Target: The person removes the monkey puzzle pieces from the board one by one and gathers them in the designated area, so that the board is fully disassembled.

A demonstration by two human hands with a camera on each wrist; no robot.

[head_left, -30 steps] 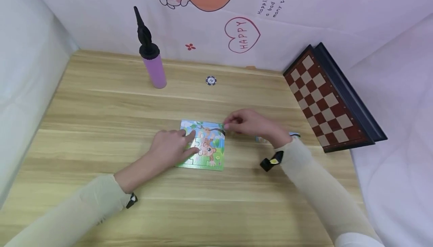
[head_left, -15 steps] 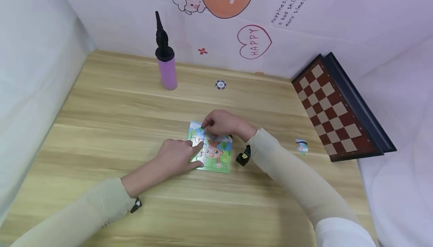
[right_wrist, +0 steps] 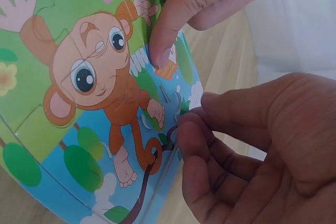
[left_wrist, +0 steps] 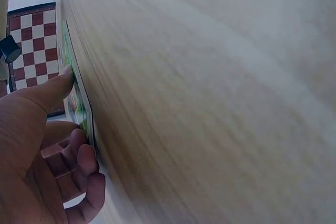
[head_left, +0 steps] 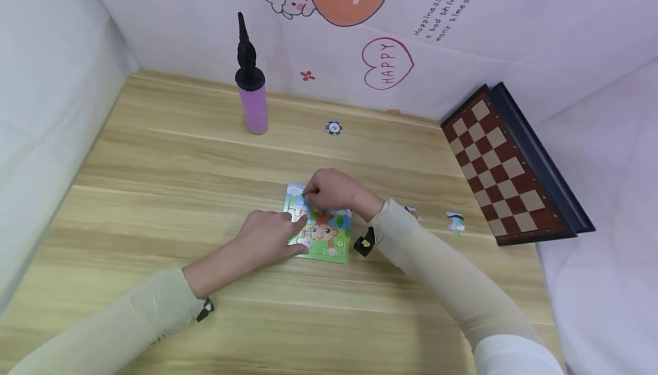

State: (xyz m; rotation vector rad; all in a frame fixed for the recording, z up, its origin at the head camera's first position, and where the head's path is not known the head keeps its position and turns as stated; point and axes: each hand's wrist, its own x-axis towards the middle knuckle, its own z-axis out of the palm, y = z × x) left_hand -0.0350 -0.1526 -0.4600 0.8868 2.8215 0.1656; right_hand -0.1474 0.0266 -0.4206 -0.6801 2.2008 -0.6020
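A small jigsaw puzzle (head_left: 321,232) with a monkey picture lies flat on the wooden table. My left hand (head_left: 269,235) rests at its left side, index finger and thumb stretched onto the board; its other fingers bend loosely in the left wrist view. Near the puzzle's upper left, my right hand (head_left: 334,191) pinches a puzzle piece (right_wrist: 184,106) between thumb and fingertips. Only a bit of that piece, with green leaf print, shows; the fingers cover the rest. Two loose puzzle pieces lie to the right, one (head_left: 455,222) in full view and another (head_left: 412,212) partly behind the right forearm.
A folded chessboard (head_left: 493,164) leans at the back right. Behind the puzzle lie a poker chip (head_left: 334,128) and, further left, a purple hand pump (head_left: 253,107) standing upright. White printed cloth (head_left: 329,55) hangs along the table's back edge.
My right hand has moved left from the puzzle's upper right corner to its upper left, and stays there over the last half second. My left hand keeps its place on the puzzle.
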